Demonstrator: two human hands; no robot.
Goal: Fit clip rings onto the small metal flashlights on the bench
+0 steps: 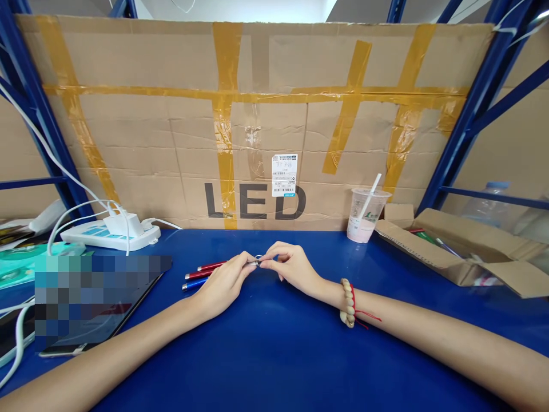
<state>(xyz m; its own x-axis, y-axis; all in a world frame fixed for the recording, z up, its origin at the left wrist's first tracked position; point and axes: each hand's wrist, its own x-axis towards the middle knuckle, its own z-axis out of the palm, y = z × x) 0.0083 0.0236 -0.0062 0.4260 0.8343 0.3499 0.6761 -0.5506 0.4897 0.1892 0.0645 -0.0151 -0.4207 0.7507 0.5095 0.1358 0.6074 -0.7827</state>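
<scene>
Grip of left hand (223,282) and right hand (297,268) pinches a small silvery piece (258,263), set between their fingertips.

A beaded bracelet (345,302) circles the wrist of the right hand (295,267), its round, chunky beads a pale creamy beige, strung close together. Against the bracelet, on its elbow side, runs a thin bright red cord (353,296), with slender loose ends (369,316) trailing away from the beads. Past the bracelet, the right forearm (433,329) is bare and broadens towards the elbow. The left hand (223,286) and left forearm (132,346), well apart from the bracelet, are bare too.
</scene>
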